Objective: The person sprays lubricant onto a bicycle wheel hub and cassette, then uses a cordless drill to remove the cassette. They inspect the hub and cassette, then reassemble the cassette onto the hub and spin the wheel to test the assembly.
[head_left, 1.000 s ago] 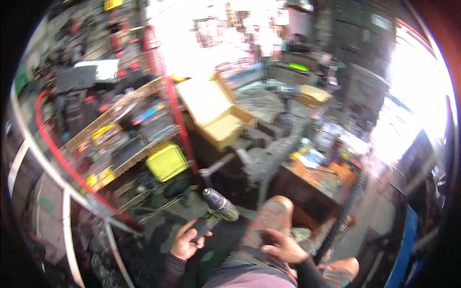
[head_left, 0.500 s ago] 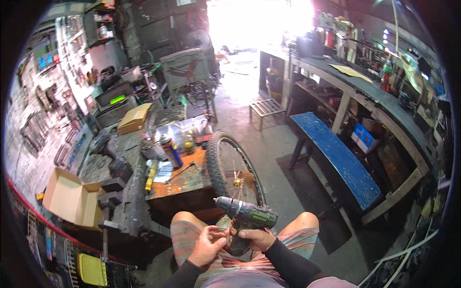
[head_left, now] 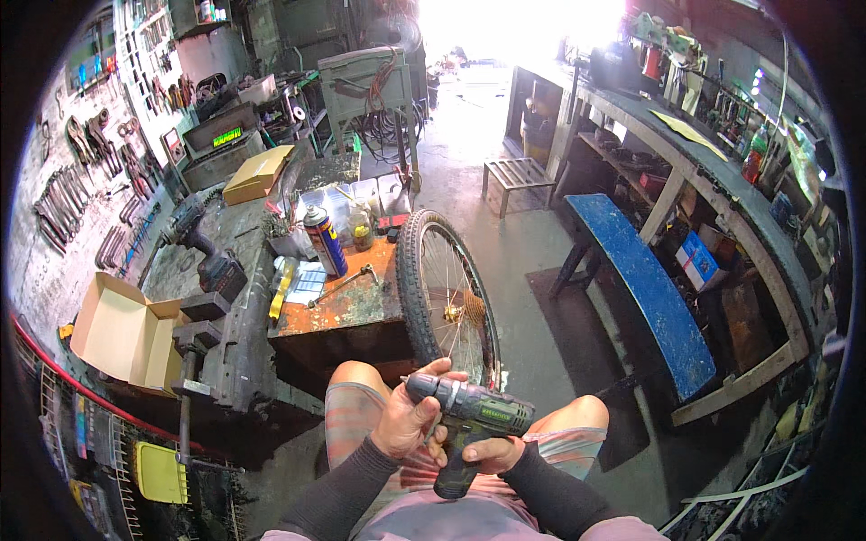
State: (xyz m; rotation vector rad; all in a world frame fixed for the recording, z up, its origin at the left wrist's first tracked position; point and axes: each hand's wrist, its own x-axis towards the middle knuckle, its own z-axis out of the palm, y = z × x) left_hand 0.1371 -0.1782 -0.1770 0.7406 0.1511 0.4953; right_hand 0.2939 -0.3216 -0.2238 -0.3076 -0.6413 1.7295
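In front of my lap I hold a grey-black cordless drill (head_left: 487, 410), its chuck pointing left. My right hand (head_left: 483, 451) is closed around the handle below the drill's body. My left hand (head_left: 406, 419) is wrapped about the chuck end, thumb on the near side and fingers over the far side. A thin bit seems to rise by the left fingertips, too small to make out. Just beyond the drill, a bicycle wheel (head_left: 417, 298) with a knobby tyre and gold hub leans against an orange-topped wooden block.
On the wooden block (head_left: 361, 302) are a spray can (head_left: 325, 242), a wrench (head_left: 343, 284) and a yellow-handled tool (head_left: 282, 288). Another cordless drill (head_left: 212, 257) and an open cardboard box (head_left: 122, 334) sit at left, near a vise (head_left: 198, 335). A blue bench (head_left: 640, 293) stands right.
My left hand has moved up and right onto the drill's chuck; before, its fingers were pinched below it. The drill has shifted slightly and its handle now shows. My view has tilted.
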